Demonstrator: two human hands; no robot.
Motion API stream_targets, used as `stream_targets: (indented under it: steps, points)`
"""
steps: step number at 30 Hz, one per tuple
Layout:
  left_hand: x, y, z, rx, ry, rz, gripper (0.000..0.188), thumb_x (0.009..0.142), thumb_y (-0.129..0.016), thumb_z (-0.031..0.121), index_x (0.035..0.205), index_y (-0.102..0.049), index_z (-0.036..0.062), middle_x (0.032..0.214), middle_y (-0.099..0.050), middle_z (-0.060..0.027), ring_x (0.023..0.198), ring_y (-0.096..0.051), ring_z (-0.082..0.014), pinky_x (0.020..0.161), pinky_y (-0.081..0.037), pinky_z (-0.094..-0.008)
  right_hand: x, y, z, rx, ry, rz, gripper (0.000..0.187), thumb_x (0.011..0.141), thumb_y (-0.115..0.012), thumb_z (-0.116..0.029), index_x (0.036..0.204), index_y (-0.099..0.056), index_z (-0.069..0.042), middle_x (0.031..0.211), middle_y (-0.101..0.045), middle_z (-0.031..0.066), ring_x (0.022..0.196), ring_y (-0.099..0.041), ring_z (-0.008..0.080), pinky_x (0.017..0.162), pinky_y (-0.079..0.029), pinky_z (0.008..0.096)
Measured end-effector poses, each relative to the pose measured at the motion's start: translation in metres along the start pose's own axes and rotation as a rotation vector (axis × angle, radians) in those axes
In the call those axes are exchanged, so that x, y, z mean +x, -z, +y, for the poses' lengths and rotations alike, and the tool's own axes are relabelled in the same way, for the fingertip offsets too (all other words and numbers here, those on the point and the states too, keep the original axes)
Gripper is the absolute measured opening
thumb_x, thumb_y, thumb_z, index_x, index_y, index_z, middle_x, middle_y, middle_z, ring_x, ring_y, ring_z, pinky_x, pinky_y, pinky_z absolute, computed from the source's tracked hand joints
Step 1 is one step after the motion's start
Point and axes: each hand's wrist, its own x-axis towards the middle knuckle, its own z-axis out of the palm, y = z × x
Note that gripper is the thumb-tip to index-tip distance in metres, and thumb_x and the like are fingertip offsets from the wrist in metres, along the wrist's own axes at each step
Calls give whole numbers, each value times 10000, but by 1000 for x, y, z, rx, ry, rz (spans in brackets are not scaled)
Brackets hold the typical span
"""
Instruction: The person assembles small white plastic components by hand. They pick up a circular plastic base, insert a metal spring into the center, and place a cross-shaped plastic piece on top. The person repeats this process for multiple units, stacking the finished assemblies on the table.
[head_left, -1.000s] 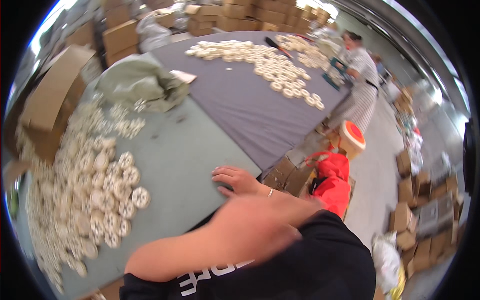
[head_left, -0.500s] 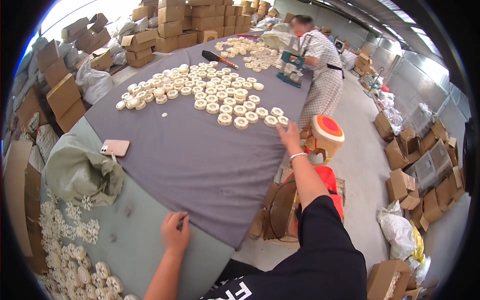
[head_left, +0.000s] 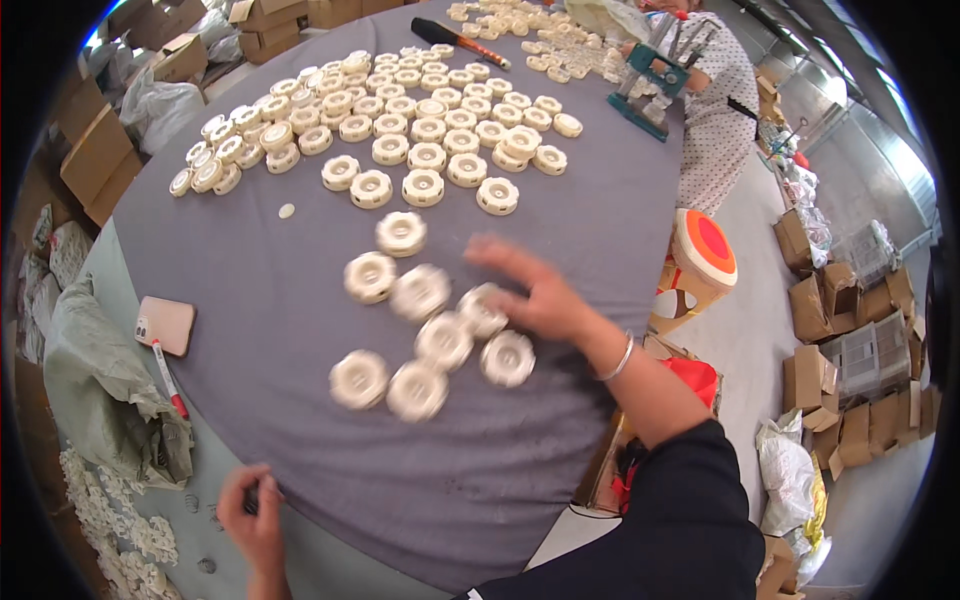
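Note:
My right hand (head_left: 540, 292), fingers spread and slightly blurred, reaches over the grey cloth. Its thumb side touches or overlaps a cream scalloped plastic disc (head_left: 482, 310). Around it lies a loose group of like discs, among them one disc (head_left: 508, 358) below the hand and another disc (head_left: 359, 380) farther left. Beyond them spreads a large cluster of discs (head_left: 390, 125), some stacked. My left hand (head_left: 254, 515) is closed near the table's lower left, a small dark thing (head_left: 251, 500) showing between its fingers; its kind is not clear.
Left of the discs are a pink phone (head_left: 166, 326), a red-and-white marker (head_left: 170, 380) and a greenish sack (head_left: 110, 390). A black-and-orange brush-like tool (head_left: 460, 43) lies far back. A teal hand press (head_left: 652, 85) stands near a co-worker. An orange-topped stool (head_left: 703, 250) stands right.
Several discs now lie nearer me, apart from the main cluster. My right hand has come back from the cluster's right edge toward me. The view has shifted; my left hand stays closed.

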Motion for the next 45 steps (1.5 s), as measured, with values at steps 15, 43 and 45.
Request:
stream_targets:
  steps: [15, 43, 45]
  points:
    - [63, -28, -40, -350, 9, 150, 131, 1027, -625, 75, 1117, -658, -15, 920, -639, -73, 695, -596, -124, 560, -447, -235, 232, 75, 176, 121, -398, -123, 504, 992, -721, -312, 1459, -623, -150, 1410, -653, 83, 1235, -613, 141, 1044, -513, 304]
    - [75, -31, -32, -522, -37, 440, 38, 965, -675, 3, 999, -690, -3, 856, -663, -15, 701, -614, -67, 637, -478, -226, 240, -134, -103, -10, -51, -791, 522, 887, -785, -484, 1228, -768, -89, 1179, -758, 108, 1086, -703, 218, 1006, -526, 368]
    - [79, -31, -30, -492, -62, 473, 40, 958, -676, 1, 995, -691, -1, 864, -669, -19, 728, -614, -76, 660, -488, -234, 271, -162, -139, -192, -58, -573, 472, 903, -759, -497, 1122, -804, -81, 1131, -769, 105, 1141, -689, 269, 1029, -512, 397]
